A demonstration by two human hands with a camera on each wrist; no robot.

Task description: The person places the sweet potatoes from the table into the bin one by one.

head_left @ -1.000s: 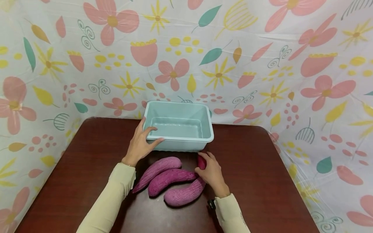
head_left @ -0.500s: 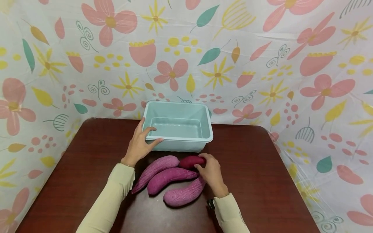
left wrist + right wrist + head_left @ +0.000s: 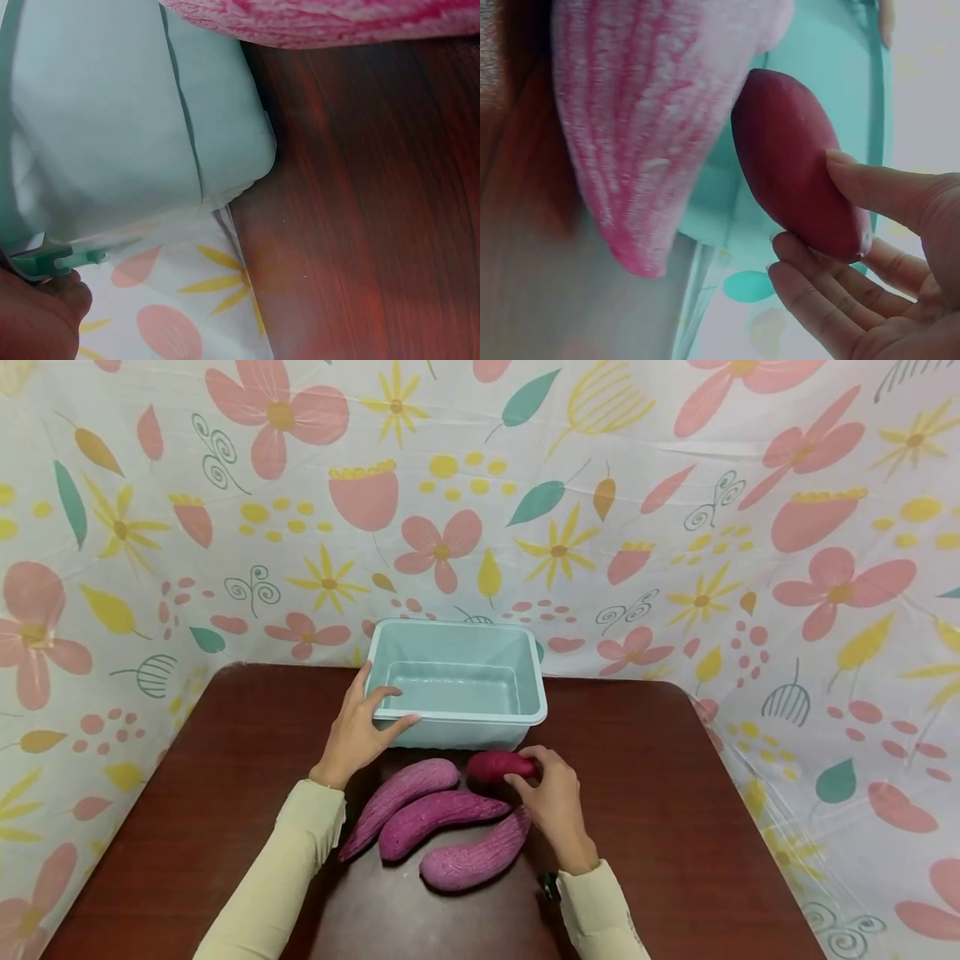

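Observation:
My right hand (image 3: 555, 797) pinches one end of a short dark red sweet potato (image 3: 495, 766), thumb on one side and fingers on the other. In the right wrist view, the red sweet potato (image 3: 791, 157) points away from the fingers toward the basin. My left hand (image 3: 356, 735) grips the left front corner of a light blue plastic basin (image 3: 472, 733), fingers over the rim. The basin's inside shows bare. Three longer, curved sweet potatoes lie in front of it: a pale pink one (image 3: 408, 789), a magenta one (image 3: 438, 822) and another pale pink one (image 3: 468, 867).
The dark red-brown table (image 3: 637, 810) extends to both sides of the arms. A white sheet with printed flowers (image 3: 555, 552) hangs behind and beside it, close behind the basin. Something small and black (image 3: 549, 885) sits by the right cuff.
The right hand has turned the red sweet potato from pointing toward the basin to lying sideways, then shifted it slightly toward the basin and right. The left hand stays on the basin.

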